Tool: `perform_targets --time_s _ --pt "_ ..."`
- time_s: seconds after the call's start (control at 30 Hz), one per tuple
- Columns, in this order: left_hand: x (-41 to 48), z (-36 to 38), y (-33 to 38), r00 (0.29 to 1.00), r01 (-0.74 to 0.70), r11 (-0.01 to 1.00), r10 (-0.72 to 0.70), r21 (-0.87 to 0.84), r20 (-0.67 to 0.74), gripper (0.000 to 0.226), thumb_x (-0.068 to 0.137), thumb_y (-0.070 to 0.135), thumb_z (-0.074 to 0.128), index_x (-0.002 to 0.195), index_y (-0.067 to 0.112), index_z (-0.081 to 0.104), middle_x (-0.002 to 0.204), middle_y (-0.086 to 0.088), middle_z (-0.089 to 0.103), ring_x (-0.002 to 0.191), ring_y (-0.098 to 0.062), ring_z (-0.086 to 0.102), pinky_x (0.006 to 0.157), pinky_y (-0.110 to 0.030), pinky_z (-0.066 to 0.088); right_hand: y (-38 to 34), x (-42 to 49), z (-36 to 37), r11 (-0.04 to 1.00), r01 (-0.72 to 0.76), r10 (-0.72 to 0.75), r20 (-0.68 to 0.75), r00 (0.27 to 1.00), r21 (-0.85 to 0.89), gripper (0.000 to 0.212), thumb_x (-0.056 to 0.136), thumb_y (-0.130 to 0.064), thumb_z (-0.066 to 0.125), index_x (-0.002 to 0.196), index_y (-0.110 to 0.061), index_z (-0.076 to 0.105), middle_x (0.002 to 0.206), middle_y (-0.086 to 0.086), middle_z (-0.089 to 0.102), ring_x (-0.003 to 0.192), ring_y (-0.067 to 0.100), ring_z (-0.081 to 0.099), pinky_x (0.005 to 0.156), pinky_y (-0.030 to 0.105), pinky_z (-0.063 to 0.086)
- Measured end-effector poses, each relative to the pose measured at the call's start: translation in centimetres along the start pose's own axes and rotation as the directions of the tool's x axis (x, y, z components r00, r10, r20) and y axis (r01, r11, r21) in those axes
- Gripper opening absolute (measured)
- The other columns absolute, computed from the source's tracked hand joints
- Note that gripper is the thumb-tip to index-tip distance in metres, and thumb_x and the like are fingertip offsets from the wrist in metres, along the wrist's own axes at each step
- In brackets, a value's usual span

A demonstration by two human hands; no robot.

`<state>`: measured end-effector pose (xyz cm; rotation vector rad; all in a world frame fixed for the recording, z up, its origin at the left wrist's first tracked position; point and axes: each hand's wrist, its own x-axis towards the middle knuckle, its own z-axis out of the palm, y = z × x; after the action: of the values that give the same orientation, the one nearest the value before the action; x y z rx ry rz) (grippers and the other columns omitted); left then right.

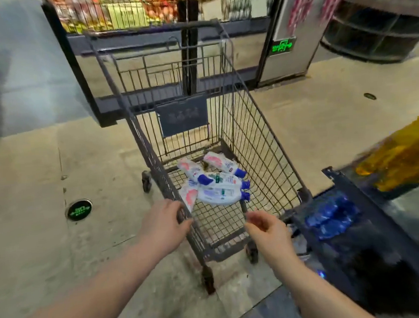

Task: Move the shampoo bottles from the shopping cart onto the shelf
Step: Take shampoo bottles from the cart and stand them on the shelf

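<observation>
Shampoo bottles (215,186) lie heaped flat on the shopping cart (259,139) floor, white plastic, blue caps; likely light, stiff, somewhat slick, best gripped round the waist. Left hand (162,222) curls over the cart's near left rim; right hand (268,229) hovers loosely curled, empty. Shelf (384,223) stands right.

Shopping cart (252,140), wire: 1. Shampoo bottles (219,195), white, lying in its basket: 5 (blue caps show on four; the fifth bottle's cap is hidden against the cart's side). Cart wheels (146,181) in view: 3. Hands: 2, one left hand (163,225) and one right hand (267,232). Round floor markers: 2, one green-lit marker (79,209), one dark marker (369,96). Green lit sign (282,46) on the pillar: 1. Blue-capped goods (331,218) on the shelf (373,212): blurred, count unreadable.
</observation>
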<state>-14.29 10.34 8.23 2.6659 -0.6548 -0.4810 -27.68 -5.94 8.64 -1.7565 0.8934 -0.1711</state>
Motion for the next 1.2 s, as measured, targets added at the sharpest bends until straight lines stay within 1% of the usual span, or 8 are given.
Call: perform_targets --time_s 0.1,0.23,0.43,0.73,0.87,0.97,1.07,1.2 --pt "3.8 -1.0 0.0 0.997 -0.075 0.994 0.077 0.073 -0.024 0.044 0.087 0.044 0.052 0.124 0.02 0.053 0.128 -0.002 0.054 0.118 -0.02 0.05 0.097 -0.036 0.04 -0.7 3.0 1.5 0.999 -0.031 0.032 0.023 0.999 -0.034 0.014 0.085 -0.013 0.062 0.097 -0.021 0.065 0.089 -0.01 0.063 0.083 -0.001 0.056 0.07 0.011 0.044" --pt "8.7 -1.9 0.3 0.994 -0.107 0.981 0.106 0.159 0.016 0.04 0.091 0.046 0.043 0.124 0.026 0.051 0.132 0.003 0.052 0.124 -0.018 0.045 0.112 -0.047 0.024 -0.9 8.5 3.3 0.988 -0.108 0.119 0.089 0.989 -0.115 0.021 0.086 -0.016 0.061 0.107 -0.019 0.065 0.097 -0.006 0.063 0.09 0.008 0.057 0.079 0.021 0.046" --pt "16.1 -1.8 -1.5 0.999 -0.039 0.964 0.029 0.264 0.043 0.045 0.09 0.046 0.044 0.13 0.026 0.043 0.133 0.002 0.054 0.122 -0.019 0.05 0.116 -0.047 0.011 0.9 18.4 8.5 0.955 -0.15 0.211 0.231 0.95 -0.257 0.023 0.086 -0.016 0.059 0.108 -0.017 0.065 0.098 -0.004 0.062 0.081 0.011 0.056 0.061 0.018 0.043" --pt "24.2 -0.4 -3.6 0.986 0.001 0.913 0.067 0.407 -0.154 0.039 0.091 0.041 0.042 0.128 0.029 0.046 0.125 0.005 0.061 0.118 -0.018 0.053 0.114 -0.04 0.012 6.7 29.9 18.2 0.872 -0.167 0.371 0.401 0.837 -0.46 0.033 0.088 -0.023 0.055 0.12 -0.017 0.058 0.115 0.006 0.063 0.094 0.019 0.057 0.089 0.031 0.051" --pt "24.3 0.8 -4.4 0.963 -0.001 0.892 0.123 0.453 -0.241 0.039 0.084 0.036 0.055 0.122 0.025 0.054 0.109 0.003 0.07 0.101 -0.022 0.063 0.091 -0.035 0.017 8.9 32.6 21.2 0.884 -0.228 0.391 0.38 0.838 -0.408 0.026 0.088 -0.02 0.056 0.109 -0.007 0.06 0.072 -0.009 0.052 0.06 0.002 0.046 0.061 0.015 0.044" --pt "24.4 1.1 -4.8 0.94 -0.008 0.884 0.166 0.468 -0.298 0.036 0.075 0.026 0.065 0.111 0.02 0.063 0.091 0.0 0.074 0.083 -0.024 0.068 0.084 -0.036 0.024 9.9 33.3 23.0 0.855 -0.303 0.448 0.307 0.839 -0.42 0.018 0.086 -0.019 0.058 0.096 -0.005 0.055 0.07 -0.003 0.053 0.058 0.006 0.05 0.046 0.01 0.044" --pt "24.6 1.2 -4.9 0.933 -0.014 0.892 0.175 0.452 -0.315 0.033 0.072 0.02 0.066 0.105 0.02 0.065 0.084 0.001 0.074 0.076 -0.024 0.068 0.08 -0.036 0.025 10.5 33.4 25.1 0.851 -0.346 0.46 0.241 0.855 -0.395 0.053 0.073 -0.035 0.063 0.116 -0.006 0.052 0.11 0.014 0.063 0.096 0.028 0.063 0.085 0.04 0.055" --pt "24.5 1.2 -4.9 0.929 0.002 0.893 0.164 0.449 -0.332 0.028 0.07 0.02 0.065 0.098 0.021 0.066 0.08 0.002 0.073 0.074 -0.024 0.068 0.082 -0.036 0.025 9.3 33.3 26.4 0.764 -0.391 0.517 0.123 0.847 -0.514 0.083 0.084 -0.038 0.06 0.145 -0.007 0.013 0.15 0.019 0.02 0.135 0.034 0.032 0.108 0.044 0.036"
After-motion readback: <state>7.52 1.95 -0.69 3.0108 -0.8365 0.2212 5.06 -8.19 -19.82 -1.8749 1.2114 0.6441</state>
